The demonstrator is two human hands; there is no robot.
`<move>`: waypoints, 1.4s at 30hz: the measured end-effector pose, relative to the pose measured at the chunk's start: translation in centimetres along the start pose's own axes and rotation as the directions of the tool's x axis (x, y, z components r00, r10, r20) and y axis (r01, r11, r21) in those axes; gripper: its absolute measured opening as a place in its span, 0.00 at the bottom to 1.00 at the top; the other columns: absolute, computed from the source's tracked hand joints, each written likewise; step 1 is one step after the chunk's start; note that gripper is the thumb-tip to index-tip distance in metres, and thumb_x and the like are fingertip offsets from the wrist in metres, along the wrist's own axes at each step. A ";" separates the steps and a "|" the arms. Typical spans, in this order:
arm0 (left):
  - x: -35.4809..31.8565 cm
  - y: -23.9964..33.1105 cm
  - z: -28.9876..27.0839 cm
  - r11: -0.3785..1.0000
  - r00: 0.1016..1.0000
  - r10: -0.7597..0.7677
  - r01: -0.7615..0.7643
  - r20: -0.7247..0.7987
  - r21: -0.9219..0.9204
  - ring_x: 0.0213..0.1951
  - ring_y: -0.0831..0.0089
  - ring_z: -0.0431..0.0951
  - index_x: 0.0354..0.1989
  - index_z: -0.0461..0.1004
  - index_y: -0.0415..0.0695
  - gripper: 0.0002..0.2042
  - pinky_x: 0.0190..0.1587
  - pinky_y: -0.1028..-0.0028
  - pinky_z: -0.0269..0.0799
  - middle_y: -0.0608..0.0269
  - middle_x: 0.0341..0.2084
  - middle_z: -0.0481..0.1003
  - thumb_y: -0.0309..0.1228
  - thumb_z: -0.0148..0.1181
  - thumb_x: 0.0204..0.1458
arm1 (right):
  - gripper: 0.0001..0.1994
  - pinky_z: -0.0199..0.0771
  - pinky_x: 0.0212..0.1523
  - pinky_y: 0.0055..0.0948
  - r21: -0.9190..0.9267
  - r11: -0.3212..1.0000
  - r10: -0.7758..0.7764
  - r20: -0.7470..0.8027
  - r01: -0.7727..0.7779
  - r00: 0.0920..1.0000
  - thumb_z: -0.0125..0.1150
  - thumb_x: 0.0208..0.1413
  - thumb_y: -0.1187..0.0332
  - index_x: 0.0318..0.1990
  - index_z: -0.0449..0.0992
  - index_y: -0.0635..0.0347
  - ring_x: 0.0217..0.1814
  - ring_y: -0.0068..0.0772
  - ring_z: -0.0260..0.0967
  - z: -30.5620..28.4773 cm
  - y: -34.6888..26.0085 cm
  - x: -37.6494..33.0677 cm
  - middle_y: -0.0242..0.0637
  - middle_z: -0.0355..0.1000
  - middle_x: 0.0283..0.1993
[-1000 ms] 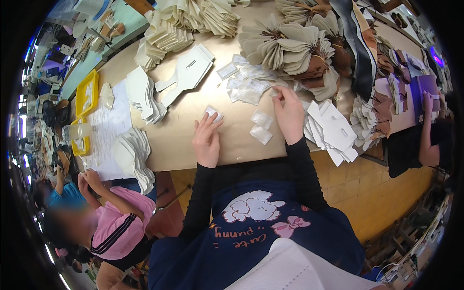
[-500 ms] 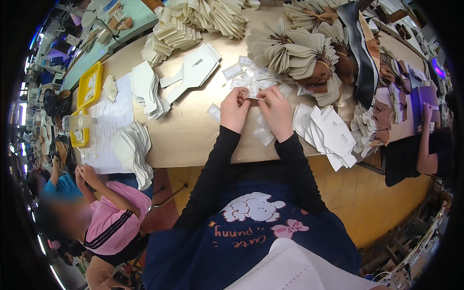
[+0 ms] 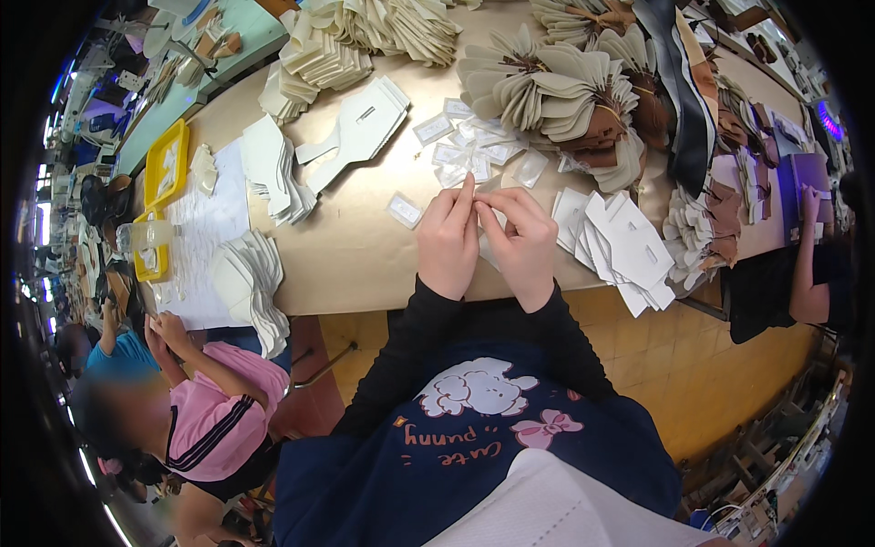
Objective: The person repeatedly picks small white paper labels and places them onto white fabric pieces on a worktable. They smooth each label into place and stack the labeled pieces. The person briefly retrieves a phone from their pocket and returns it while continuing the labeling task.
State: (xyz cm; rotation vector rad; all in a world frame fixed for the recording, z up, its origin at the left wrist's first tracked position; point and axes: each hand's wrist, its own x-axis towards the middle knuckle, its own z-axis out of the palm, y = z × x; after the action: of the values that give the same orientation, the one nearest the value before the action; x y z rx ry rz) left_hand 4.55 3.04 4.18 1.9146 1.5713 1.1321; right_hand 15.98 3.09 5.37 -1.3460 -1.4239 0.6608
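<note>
My left hand (image 3: pixel 448 239) and my right hand (image 3: pixel 522 235) meet over the near part of the table, fingertips pinched close together. Whatever sits between them is too small or too hidden to name. Just beyond my fingers lies a loose pile of small clear plastic packets (image 3: pixel 480 141) with whitish contents. One separate packet (image 3: pixel 404 210) rests left of my left hand, and another (image 3: pixel 530 168) lies beyond my right hand. Part of a clear packet shows beneath my hands, mostly covered by them.
White cut pieces (image 3: pixel 623 248) are stacked to the right; more white pieces (image 3: pixel 369 118) lie left. Fanned beige bundles (image 3: pixel 583 87) and dark strips (image 3: pixel 679 100) fill the far right. Yellow trays (image 3: pixel 166 164) stand far left. A person in pink (image 3: pixel 219 410) sits left; another person's arm (image 3: pixel 807 264) is at right.
Both hands have drawn back toward me from the packet pile, uncovering more of it. The whitish piece seen between my fingertips earlier no longer shows clearly.
</note>
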 end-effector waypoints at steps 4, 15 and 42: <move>-0.6 0.3 0.4 0.987 0.994 0.110 -0.109 -0.005 0.119 0.37 0.58 0.74 0.62 0.69 0.34 0.26 0.39 0.65 0.72 0.53 0.36 0.73 0.16 0.57 0.51 | 0.05 0.65 0.21 0.26 -0.068 0.997 0.048 -0.003 -0.048 0.999 0.66 0.51 0.75 0.36 0.83 0.60 0.19 0.28 0.67 -0.6 -0.3 -0.4 0.35 0.77 0.33; -0.6 1.7 -1.1 0.970 0.990 -0.058 0.085 0.125 -0.226 0.37 0.58 0.74 0.62 0.70 0.35 0.21 0.40 0.68 0.71 0.52 0.37 0.72 0.18 0.54 0.57 | 0.04 0.64 0.21 0.27 0.004 1.000 0.022 0.073 -0.023 0.997 0.64 0.55 0.76 0.37 0.77 0.64 0.19 0.29 0.65 -1.5 -1.0 0.0 0.36 0.74 0.35; -0.8 1.9 -2.5 0.970 0.988 0.018 0.019 0.153 -0.241 0.37 0.60 0.74 0.60 0.72 0.34 0.21 0.41 0.70 0.71 0.52 0.36 0.73 0.17 0.56 0.56 | 0.03 0.53 0.19 0.20 0.077 0.997 -0.016 0.081 0.010 0.997 0.64 0.52 0.80 0.34 0.77 0.66 0.17 0.15 0.54 -1.9 -1.6 -0.2 0.31 0.73 0.32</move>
State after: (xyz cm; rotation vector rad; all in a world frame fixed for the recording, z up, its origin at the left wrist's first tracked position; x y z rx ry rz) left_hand 3.71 1.32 6.78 1.7931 1.2880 1.0916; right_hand 17.05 2.08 7.30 -1.2617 -1.4567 0.7616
